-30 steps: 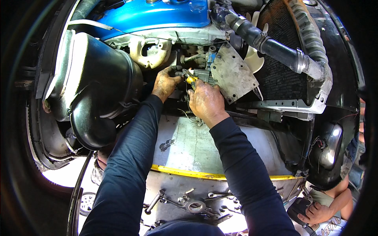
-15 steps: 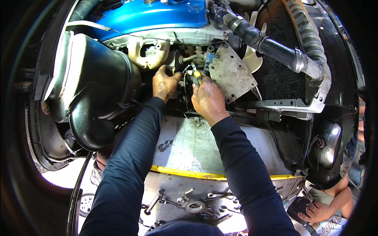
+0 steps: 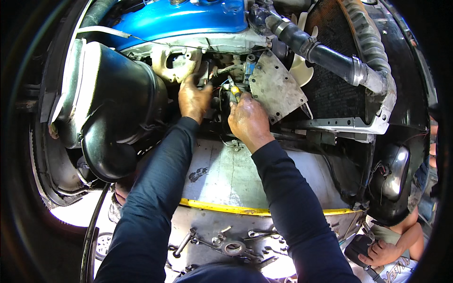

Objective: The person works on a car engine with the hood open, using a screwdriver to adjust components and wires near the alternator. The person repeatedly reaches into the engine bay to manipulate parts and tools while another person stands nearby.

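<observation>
The right hand has its fingers clenched around a small yellow-handled tool, whose tip points up into the cluster of engine parts below the blue engine cover. The left hand lies just beside it, fingers spread and pressed flat against the dark parts there; it grips nothing that can be made out. Just right of the tool, a worn grey metal plate leans at a tilt. Above it a black rubber hose with a clamp runs toward the radiator. Left of the hands sits a large black air housing. Both dark blue sleeves cross a grey metal panel with a yellow edge; below it lie scattered wrenches. At the lower right, another person's hand holds a dark object.
</observation>
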A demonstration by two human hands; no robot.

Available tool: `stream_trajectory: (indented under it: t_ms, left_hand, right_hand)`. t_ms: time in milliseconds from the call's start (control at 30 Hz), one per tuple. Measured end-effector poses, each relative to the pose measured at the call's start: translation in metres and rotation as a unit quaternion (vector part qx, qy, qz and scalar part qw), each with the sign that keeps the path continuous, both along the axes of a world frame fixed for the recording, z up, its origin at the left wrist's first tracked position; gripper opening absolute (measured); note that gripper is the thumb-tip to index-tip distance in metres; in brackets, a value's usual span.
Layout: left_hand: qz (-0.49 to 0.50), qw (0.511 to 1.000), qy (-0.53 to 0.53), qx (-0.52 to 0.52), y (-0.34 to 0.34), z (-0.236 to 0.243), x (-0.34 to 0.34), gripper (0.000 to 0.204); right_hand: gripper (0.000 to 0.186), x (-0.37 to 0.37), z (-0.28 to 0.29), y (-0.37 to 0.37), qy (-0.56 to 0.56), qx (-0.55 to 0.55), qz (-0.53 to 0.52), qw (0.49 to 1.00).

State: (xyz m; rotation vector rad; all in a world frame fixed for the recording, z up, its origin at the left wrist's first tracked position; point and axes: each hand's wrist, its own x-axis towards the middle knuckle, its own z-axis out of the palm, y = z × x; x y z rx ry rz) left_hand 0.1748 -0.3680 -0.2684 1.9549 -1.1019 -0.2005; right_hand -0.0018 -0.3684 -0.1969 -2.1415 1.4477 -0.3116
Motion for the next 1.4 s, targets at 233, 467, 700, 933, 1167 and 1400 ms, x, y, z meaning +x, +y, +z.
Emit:
stream_trajectory:
  t_ms: [233, 467, 700, 933, 1167, 1400]
  left_hand:
    - [-0.159, 0.982, 0.079, 0.056, 0.002, 0.019, -0.037, 0.036]
    - [-0.162, 0.949, 0.199, 0.182, -0.001, -0.013, 0.002, 0.039]
    - [-0.169, 0.961, 0.122, 0.183, -0.003, -0.019, 0.004, 0.044]
    - [-0.192, 0.944, 0.198, 0.18, -0.008, -0.034, 0.017, 0.038]
    - [-0.149, 0.941, 0.275, 0.132, -0.003, -0.022, -0.004, 0.02]
    - [-0.195, 0.973, -0.012, 0.119, 0.002, -0.011, -0.021, 0.031]
  right_hand:
    - [0.033, 0.0, 0.0, 0.003, -0.026, 0.02, -0.014, 0.999]
    - [0.038, 0.003, -0.005, 0.005, 0.016, 0.058, -0.004, 0.998]
    - [0.053, 0.004, -0.001, 0.017, 0.098, 0.076, 0.016, 0.992]
    - [0.043, 0.003, -0.006, 0.005, 0.051, 0.026, 0.046, 0.997]
    - [0.044, 0.005, -0.003, -0.003, 0.022, 0.145, 0.0, 0.989]
    - [0.045, 0.0, -0.005, -0.004, 0.001, 0.153, -0.032, 0.988]
